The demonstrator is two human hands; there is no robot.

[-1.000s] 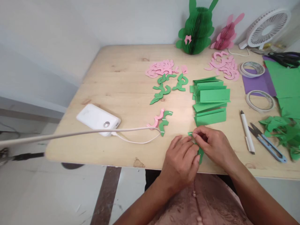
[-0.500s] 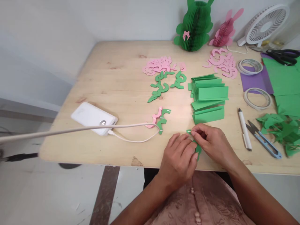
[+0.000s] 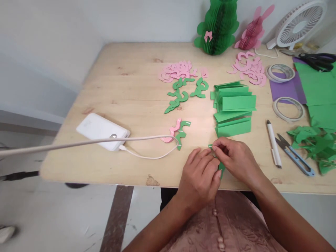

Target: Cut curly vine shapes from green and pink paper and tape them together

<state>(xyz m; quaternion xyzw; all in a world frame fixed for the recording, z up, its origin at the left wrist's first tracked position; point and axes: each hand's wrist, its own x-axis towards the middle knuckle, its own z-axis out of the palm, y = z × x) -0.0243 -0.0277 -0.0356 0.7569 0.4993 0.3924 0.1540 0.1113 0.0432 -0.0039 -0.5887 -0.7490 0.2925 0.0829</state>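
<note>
Near the table's front edge, a curvy green paper cutout (image 3: pixel 222 169) lies mostly under my two hands, with a thin white strip on its exposed upper end. My left hand (image 3: pixel 201 173) presses it to the table, fingers bent and held together. The thumb and forefinger of my right hand (image 3: pixel 236 157) pinch at the white strip on that end. Just left of my hands lie another green cutout (image 3: pixel 181 134) with white strips and a glossy pink cutout (image 3: pixel 173 131) touching it.
Folded green paper strips (image 3: pixel 235 108) stand beyond my hands. A white power bank (image 3: pixel 102 131) with a cable (image 3: pixel 78 142) is at left. To the right are a white pen (image 3: pixel 274 144), blue thread snips (image 3: pixel 295 155), tape rolls (image 3: pixel 288 109) and green scraps (image 3: pixel 312 143). Paper rabbits and a fan (image 3: pixel 301 24) stand behind.
My hands stay almost in place on the green cutout, with the right fingertips shifting slightly left. The view has tilted down a little, and a shoe has appeared at the lower left.
</note>
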